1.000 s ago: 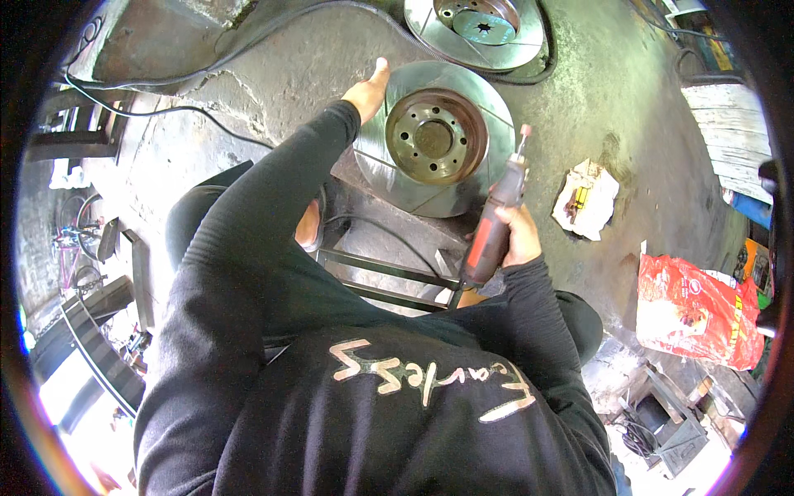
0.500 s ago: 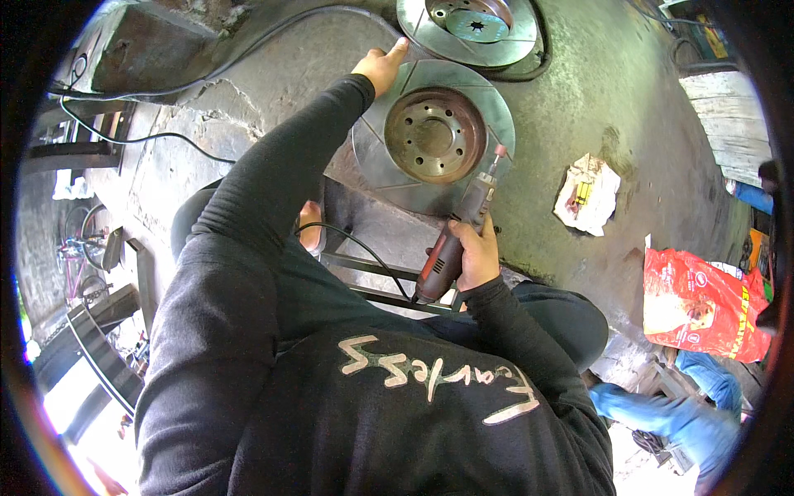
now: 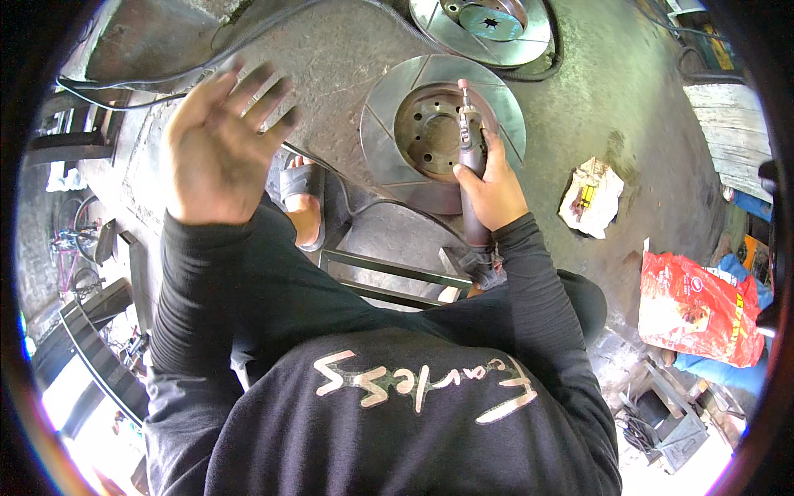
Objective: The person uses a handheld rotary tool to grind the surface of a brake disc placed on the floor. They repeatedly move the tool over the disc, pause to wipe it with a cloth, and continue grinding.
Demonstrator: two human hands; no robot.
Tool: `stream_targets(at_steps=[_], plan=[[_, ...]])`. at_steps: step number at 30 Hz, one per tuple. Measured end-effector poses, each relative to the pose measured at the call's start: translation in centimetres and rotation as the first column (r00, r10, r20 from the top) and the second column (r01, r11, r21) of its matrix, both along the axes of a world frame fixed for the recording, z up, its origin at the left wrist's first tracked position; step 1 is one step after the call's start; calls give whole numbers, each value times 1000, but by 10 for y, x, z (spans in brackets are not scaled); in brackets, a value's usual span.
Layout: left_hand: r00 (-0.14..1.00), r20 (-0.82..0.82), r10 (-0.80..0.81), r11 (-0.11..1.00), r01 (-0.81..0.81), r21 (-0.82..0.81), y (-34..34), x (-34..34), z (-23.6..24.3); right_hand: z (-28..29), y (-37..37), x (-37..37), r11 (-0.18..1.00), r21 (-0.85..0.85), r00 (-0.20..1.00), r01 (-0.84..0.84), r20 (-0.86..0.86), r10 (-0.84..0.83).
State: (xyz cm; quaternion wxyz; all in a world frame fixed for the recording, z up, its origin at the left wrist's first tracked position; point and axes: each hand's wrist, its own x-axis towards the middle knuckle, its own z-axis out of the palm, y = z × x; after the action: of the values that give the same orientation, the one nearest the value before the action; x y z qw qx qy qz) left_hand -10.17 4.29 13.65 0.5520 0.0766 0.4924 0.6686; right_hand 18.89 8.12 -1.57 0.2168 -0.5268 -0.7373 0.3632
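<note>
My right hand (image 3: pixel 498 186) is wrapped round a rotary tool (image 3: pixel 473 194), a dark corded grinder with a metal collar. Its small pinkish grinding stone (image 3: pixel 463 84) points away from me, over a slotted brake disc (image 3: pixel 382 124) that lies flat on the floor. The disc has a brownish raised hub with bolt holes; whether the stone touches it I cannot tell. My left hand (image 3: pixel 217 153) is raised at the left, palm showing, fingers spread and slightly blurred, with nothing in it. Dark smudges mark its fingers.
A second brake disc (image 3: pixel 529 41) with a teal plate on its hub lies beyond. Hoses cross the far floor. A crumpled paper (image 3: pixel 589 202) holding a small yellow item lies right, near a red bag (image 3: pixel 703 310). A metal-framed stool (image 3: pixel 385 277) stands between my legs.
My left hand has come off the disc's far edge and swung back to the left, opening. My right hand has moved the rotary tool forward over the disc and turned it more upright.
</note>
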Motion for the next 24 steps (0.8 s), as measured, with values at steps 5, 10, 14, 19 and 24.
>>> stream_targets(at_steps=[5,10,14,19,24], plan=[[982,34,188,982,-188,17,-9,-45,-9,8,-2,-11,998,-52,948,41,317,-22],[995,63,81,970,-93,223,-21,-89,-11,5,-1,-13,999,0,917,53,395,-49],[993,105,49,955,-78,285,-33,-110,-6,2,1,-15,999,38,901,13,433,-28],[990,66,123,947,-137,291,-42,-114,2,2,2,-16,998,61,877,-14,481,-18],[986,49,160,946,-167,278,-43,-116,1,1,3,-20,999,43,869,-17,495,-6]])
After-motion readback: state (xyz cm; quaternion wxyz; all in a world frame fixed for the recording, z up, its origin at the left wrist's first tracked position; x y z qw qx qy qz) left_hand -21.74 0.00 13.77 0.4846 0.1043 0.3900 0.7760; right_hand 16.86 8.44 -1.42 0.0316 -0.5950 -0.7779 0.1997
